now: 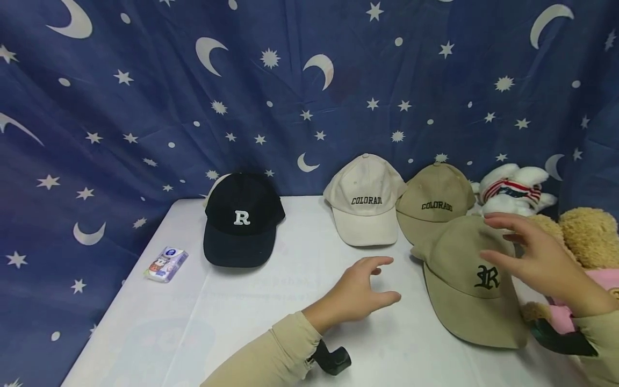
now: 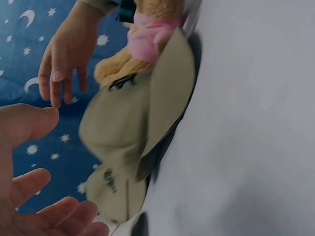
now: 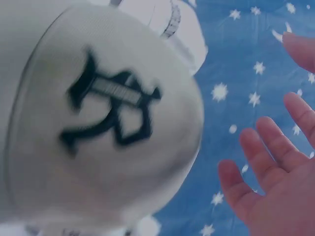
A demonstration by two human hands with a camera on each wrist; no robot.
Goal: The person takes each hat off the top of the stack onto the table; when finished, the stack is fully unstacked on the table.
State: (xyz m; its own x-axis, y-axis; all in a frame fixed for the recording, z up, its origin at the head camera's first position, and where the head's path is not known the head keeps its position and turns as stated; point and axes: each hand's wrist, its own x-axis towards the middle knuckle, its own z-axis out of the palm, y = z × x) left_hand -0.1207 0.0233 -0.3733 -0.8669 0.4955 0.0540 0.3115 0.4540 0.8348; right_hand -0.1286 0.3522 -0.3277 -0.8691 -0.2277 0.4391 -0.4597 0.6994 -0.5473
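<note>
An olive-tan cap (image 1: 471, 269) with a dark gothic R on its front rests on the right part of the white table, its brim toward me. My right hand (image 1: 544, 258) hovers at the cap's right side, fingers spread and holding nothing. In the right wrist view the cap's crown (image 3: 162, 162) fills the left side, apart from the fingers. To the cap's left, my left hand (image 1: 355, 293) is held over the table with thumb and fingers apart, also holding nothing. Behind stands a tan Colorado cap (image 1: 435, 193), partly covered by the R cap.
A cream Colorado cap (image 1: 366, 204) and a black cap (image 1: 243, 220) with a white R stand along the back; a pale cap shows behind the black one. A small tissue pack (image 1: 166, 264) lies at left. Plush toys, a white one (image 1: 515, 191) and a brown bear (image 1: 587, 236), crowd the right.
</note>
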